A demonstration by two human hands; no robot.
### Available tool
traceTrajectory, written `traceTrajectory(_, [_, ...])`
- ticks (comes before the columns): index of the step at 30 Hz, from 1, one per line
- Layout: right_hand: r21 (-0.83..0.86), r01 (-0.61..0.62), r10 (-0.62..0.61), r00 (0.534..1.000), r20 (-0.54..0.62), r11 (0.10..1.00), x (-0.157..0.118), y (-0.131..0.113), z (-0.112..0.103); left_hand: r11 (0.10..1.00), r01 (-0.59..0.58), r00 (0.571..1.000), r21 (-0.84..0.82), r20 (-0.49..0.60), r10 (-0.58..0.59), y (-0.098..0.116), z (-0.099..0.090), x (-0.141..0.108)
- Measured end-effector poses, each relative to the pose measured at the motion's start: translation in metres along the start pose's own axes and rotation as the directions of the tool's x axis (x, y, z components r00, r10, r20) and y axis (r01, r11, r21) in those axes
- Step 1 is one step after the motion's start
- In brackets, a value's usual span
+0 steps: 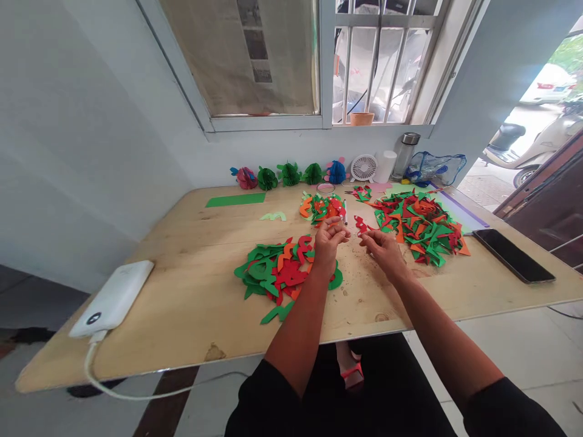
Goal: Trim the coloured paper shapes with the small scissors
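My left hand [330,240] is above the middle of the table, thumb and fingers pinched together; anything between them is too small to make out. Facing it, my right hand [382,247] also pinches at the fingertips. A red paper cutout with white spots [361,225] shows just beyond the right fingertips; I cannot tell if they touch it. Under and left of my left wrist lies a pile of green, red and orange paper shapes [285,270]. Behind that hand is a smaller heap of spotted paper cutouts [319,207], with a pen [345,212] beside it.
Paper scraps [423,224] are heaped at the right, near a black phone [514,255]. A white power bank [113,297] with a cable lies at the left edge. Along the wall stand honeycomb paper figures [289,174], a small fan [363,167] and a glass bottle [405,156].
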State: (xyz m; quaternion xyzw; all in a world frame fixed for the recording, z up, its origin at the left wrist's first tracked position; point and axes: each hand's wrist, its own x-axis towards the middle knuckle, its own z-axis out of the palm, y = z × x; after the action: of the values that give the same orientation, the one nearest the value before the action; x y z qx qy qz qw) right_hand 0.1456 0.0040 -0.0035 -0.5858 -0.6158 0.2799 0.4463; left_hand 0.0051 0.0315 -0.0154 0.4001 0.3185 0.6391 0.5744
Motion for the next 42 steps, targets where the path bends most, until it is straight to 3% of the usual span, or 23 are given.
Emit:
traceTrajectory(2, [0.137, -0.052, 0.053, 0.999, -0.008, 0.989, 0.002, -0.002, 0.008, 0.999, -0.019, 1.000, 0.028, -0.015, 0.020, 0.001, 0.000, -0.001])
traceTrajectory(6, [0.199, 0.010, 0.002, 0.998, -0.064, 0.980, 0.003, 0.008, 0.018, 0.996, -0.039, 0.999, 0.080, -0.022, 0.041, 0.000, 0.001, -0.001])
traceTrajectory(10, [0.106, 0.065, -0.057, 0.995, -0.077, 0.992, 0.001, 0.016, 0.020, 0.993, -0.034, 0.999, 0.114, -0.020, 0.037, -0.003, 0.003, -0.001])
traceTrajectory(17, [-0.068, 0.111, -0.116, 0.990, -0.084, 0.991, -0.004, 0.006, 0.014, 0.989, -0.020, 0.999, 0.149, -0.025, 0.024, -0.002, 0.006, -0.004])
traceTrajectory(22, [-0.139, 0.104, -0.117, 0.990, -0.082, 0.985, -0.005, 0.008, 0.015, 0.990, -0.030, 0.987, 0.137, -0.155, 0.051, 0.007, -0.001, 0.000])
traceTrajectory(25, [-0.224, 0.162, -0.155, 0.987, 0.048, 0.961, -0.008, 0.010, 0.020, 0.997, -0.033, 0.955, 0.069, -0.292, 0.052, 0.013, -0.007, 0.004])
traceTrajectory(29, [-0.357, 0.279, -0.196, 0.948, 0.251, 0.892, -0.014, 0.009, 0.029, 0.999, -0.044, 0.914, 0.013, -0.403, 0.045, 0.016, -0.013, 0.006])
traceTrajectory(32, [-0.396, 0.302, -0.191, 0.936, 0.295, 0.867, -0.018, 0.008, 0.033, 0.996, -0.081, 0.879, 0.020, -0.469, 0.081, 0.016, -0.016, 0.007])
traceTrajectory(37, [-0.393, 0.238, -0.129, 0.950, 0.284, 0.888, -0.013, 0.009, 0.035, 0.994, -0.110, 0.825, 0.020, -0.555, 0.103, 0.015, -0.021, 0.011])
traceTrajectory(42, [-0.394, 0.285, -0.118, 0.910, 0.397, 0.874, 0.001, 0.003, 0.041, 0.989, -0.143, 0.811, 0.033, -0.569, 0.136, 0.016, -0.021, 0.012])
